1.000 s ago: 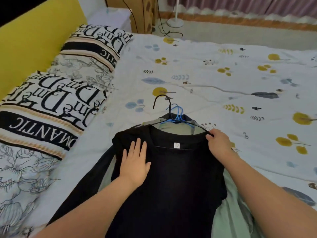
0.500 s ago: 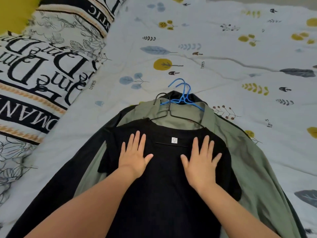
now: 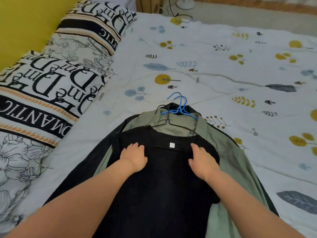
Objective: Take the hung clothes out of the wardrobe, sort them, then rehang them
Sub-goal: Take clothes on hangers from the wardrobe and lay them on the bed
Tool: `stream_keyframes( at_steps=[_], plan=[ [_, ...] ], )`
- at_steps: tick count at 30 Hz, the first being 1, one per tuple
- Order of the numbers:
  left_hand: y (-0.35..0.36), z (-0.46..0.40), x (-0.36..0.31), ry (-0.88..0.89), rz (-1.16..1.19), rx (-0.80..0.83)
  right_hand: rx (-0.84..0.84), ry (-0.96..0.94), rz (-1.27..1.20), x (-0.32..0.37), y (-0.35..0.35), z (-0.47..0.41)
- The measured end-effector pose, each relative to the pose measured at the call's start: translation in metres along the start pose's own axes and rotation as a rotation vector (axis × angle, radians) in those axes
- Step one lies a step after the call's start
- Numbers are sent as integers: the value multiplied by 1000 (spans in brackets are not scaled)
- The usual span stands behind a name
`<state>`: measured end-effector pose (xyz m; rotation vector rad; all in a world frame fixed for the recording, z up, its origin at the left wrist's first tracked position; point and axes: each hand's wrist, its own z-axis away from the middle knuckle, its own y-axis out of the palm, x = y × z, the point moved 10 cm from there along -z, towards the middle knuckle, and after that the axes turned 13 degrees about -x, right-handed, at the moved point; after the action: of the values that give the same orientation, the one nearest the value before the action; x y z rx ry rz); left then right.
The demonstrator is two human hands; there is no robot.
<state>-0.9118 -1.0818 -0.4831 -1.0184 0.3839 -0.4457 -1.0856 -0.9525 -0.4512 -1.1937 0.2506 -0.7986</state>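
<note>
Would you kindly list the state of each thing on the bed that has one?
black T-shirt: flat, top of pile, on black hanger
green shirt: underneath, spread
blue hangers: hooks poking out
left hand: resting on T-shirt
right hand: resting on T-shirt

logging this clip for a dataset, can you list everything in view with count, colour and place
black top: 1, black with a small white neck label, top of the clothes pile, near middle
green shirt: 1, sage green, under the black top
dark garment: 1, black, bottom of the pile
black hanger: 1, black wire, in the black top's neck
blue hangers: seemingly 2, blue, hooks at the pile's far end
bedsheet: 1, white with yellow and blue leaf print, across the bed
pillows: 2, white, black and orange lettering, left side
headboard: 1, yellow, far left
lamp base: 1, white, floor beyond the bed
left hand: 1, fingers curled on the black top
right hand: 1, fingers curled on the black top
</note>
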Motion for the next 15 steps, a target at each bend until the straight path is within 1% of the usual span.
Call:
stream_keyframes(
  at_steps=[3, 5, 10, 15],
  plan=[
    [-26, 33, 4, 42, 42, 47, 52, -76, 20, 23, -30, 27],
    [-46, 59, 7, 69, 49, 51, 65, -109, 7, 37, -51, 51],
    [-93, 132, 22, 79, 130, 25, 7, -210, -19, 80, -104, 123],
    [-131, 221, 48, 123, 189, -34, -14, -257, -83, 117, -134, 208]
  ],
)
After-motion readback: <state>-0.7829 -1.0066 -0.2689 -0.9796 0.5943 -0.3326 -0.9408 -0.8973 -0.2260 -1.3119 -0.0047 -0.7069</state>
